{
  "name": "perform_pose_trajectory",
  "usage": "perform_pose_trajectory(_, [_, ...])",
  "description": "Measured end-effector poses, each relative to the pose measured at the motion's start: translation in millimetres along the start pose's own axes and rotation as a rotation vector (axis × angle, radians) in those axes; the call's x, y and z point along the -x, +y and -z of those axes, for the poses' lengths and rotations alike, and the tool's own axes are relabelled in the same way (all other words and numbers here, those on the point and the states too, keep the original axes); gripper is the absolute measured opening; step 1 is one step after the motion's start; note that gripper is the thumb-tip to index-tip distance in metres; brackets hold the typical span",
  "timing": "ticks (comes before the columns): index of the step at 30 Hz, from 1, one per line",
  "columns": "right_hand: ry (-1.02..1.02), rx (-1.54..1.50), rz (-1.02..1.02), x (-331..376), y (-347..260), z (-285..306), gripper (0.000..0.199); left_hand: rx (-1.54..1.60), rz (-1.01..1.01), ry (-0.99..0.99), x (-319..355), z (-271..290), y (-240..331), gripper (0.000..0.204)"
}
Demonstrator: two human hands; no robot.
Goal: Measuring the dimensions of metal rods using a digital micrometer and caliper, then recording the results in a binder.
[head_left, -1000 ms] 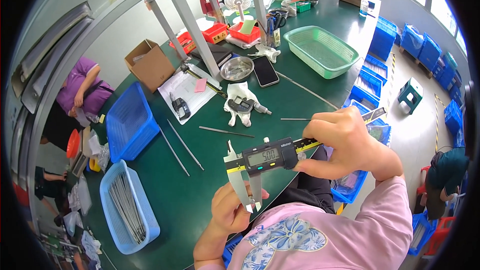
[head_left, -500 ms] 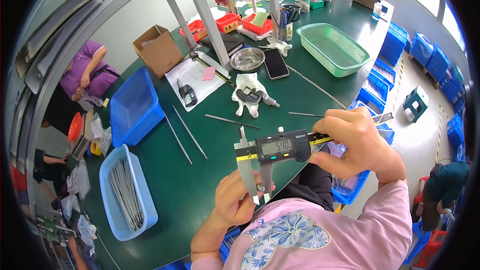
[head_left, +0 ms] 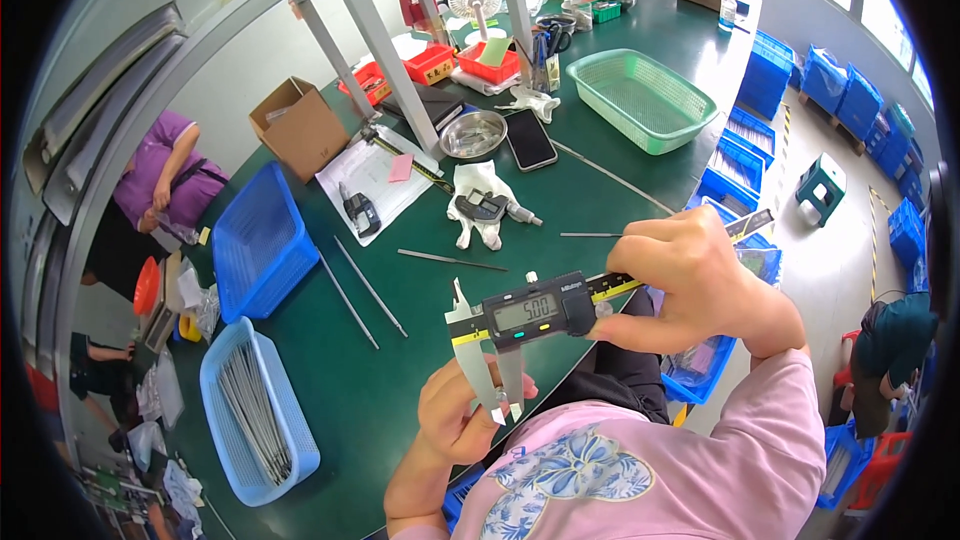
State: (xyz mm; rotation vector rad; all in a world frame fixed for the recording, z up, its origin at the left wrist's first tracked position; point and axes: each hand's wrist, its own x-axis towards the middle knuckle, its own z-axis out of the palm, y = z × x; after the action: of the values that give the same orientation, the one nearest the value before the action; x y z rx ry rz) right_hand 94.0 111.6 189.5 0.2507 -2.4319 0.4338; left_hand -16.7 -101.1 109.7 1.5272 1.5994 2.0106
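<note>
My right hand (head_left: 685,285) is closed round the beam of a digital caliper (head_left: 535,308), its thumb at the slider beside the lit display. The caliper's jaws point down towards me, a narrow gap between them. At the jaw tips my left hand (head_left: 455,415) is closed, its fingers pinched by a small shiny piece (head_left: 500,398) that I cannot make out; one fingertip shows past the far jaw. Beyond the caliper a thin grey rod (head_left: 452,260) lies on the green table (head_left: 400,390). Behind it, a digital micrometer (head_left: 485,206) rests on a white glove (head_left: 478,180).
A light blue basket (head_left: 212,410) of metal rods and a blue basket (head_left: 225,260) stand at left, two rods (head_left: 370,285) beside them. Further back are a steel bowl (head_left: 450,145), a phone (head_left: 530,140) and a green basket (head_left: 655,145). Metal shelf posts (head_left: 375,50) rise at the back.
The caliper and both hands sit a little further left and lower in view. The jaws have drawn slightly closer and the display reading has dropped. My view has shifted slightly.
</note>
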Motion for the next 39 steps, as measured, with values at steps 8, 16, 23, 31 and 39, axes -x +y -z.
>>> perform_pose_trajectory(8, [-0.051,-0.060,0.003,-1,2,1,0.027,0.053,0.034,-0.160,-15,14,3,0.020])
perform_pose_trajectory(16, [0.070,-0.144,-0.143,-3,-8,12,0.024,-0.019,-0.013,0.135,-9,4,4,0.016])
perform_pose_trajectory(23, [0.000,-0.128,-0.133,4,-9,0,0.028,-0.278,-0.156,0.159,-9,3,5,0.021])
perform_pose_trajectory(31, [-0.040,-0.159,-0.117,3,-12,-4,0.028,-0.316,-0.205,0.181,-7,3,5,0.024])
perform_pose_trajectory(39, [-0.028,-0.150,-0.115,3,-12,-4,0.028,-0.498,-0.317,0.094,-10,7,6,0.020])
